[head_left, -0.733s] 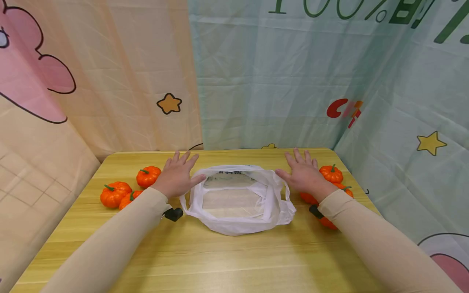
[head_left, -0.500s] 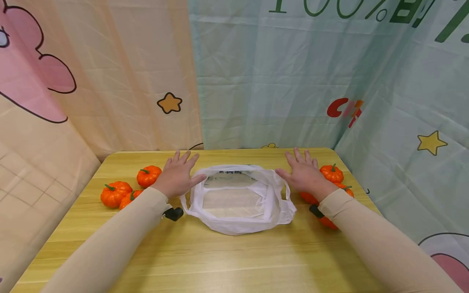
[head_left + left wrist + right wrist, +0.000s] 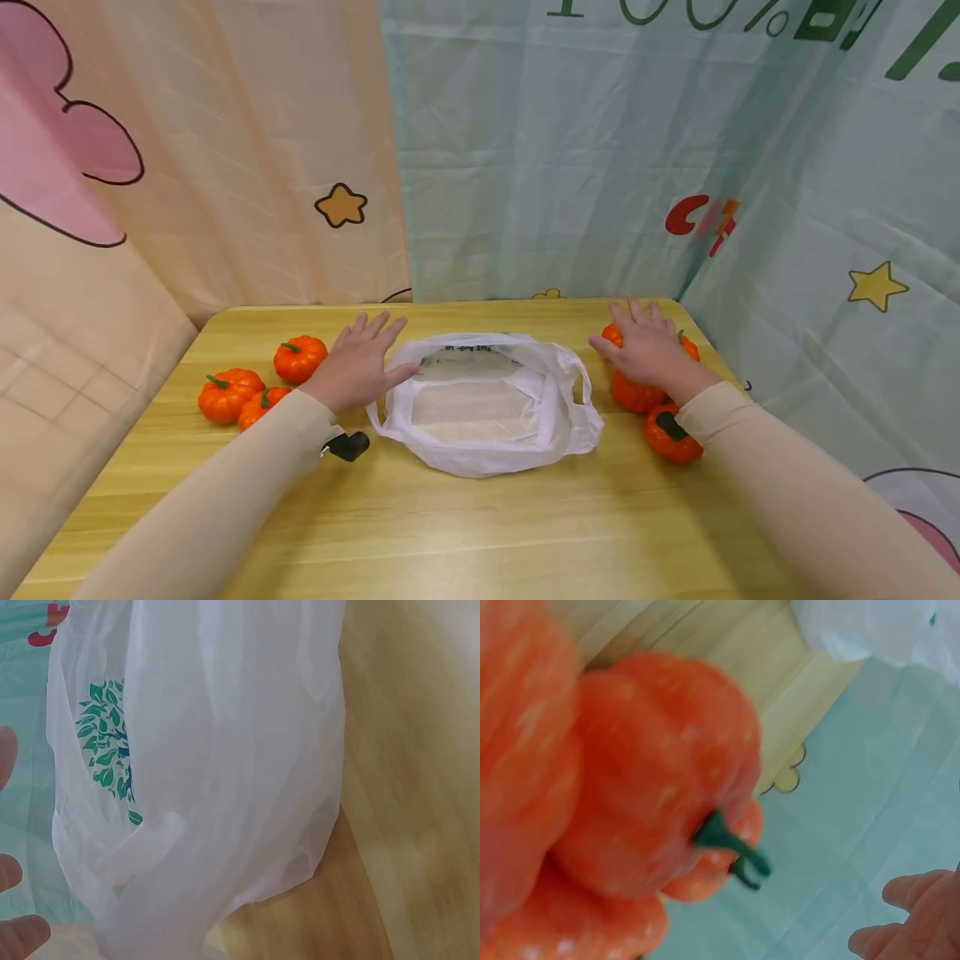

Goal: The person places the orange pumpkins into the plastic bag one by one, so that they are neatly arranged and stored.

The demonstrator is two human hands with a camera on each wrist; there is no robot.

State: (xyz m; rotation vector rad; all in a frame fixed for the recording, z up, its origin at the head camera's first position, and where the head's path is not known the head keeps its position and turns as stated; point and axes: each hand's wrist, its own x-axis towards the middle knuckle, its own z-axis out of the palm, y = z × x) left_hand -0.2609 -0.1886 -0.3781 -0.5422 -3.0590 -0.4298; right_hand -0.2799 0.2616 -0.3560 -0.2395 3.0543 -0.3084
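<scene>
An upright white plastic bag [image 3: 480, 462] stands with its mouth spread wide in the middle of the wooden table. At its left rim is my left hand [image 3: 360, 364], fingers straight and spread, holding nothing; whether the thumb touches the rim I cannot tell. The left wrist view shows the bag's side [image 3: 240, 750] with a green leaf print. Above the orange toy pumpkins [image 3: 636, 393] on the right hovers my right hand [image 3: 647, 350], its fingers extended and nothing gripped. It partly hides them. In the right wrist view a green-stemmed pumpkin [image 3: 660, 765] looms close, apart from the fingertips [image 3: 900, 892].
Three more orange pumpkins [image 3: 300, 359] sit left of the bag, one partly behind my left forearm. Another pumpkin [image 3: 675, 446] lies below my right wrist. Printed curtains [image 3: 517, 167] enclose the table's back and sides.
My right hand has moved rightward, away from the bag's rim and over the right-hand pumpkins, uncovering more of the nearer ones. The left hand stays almost still; the head view has shifted slightly.
</scene>
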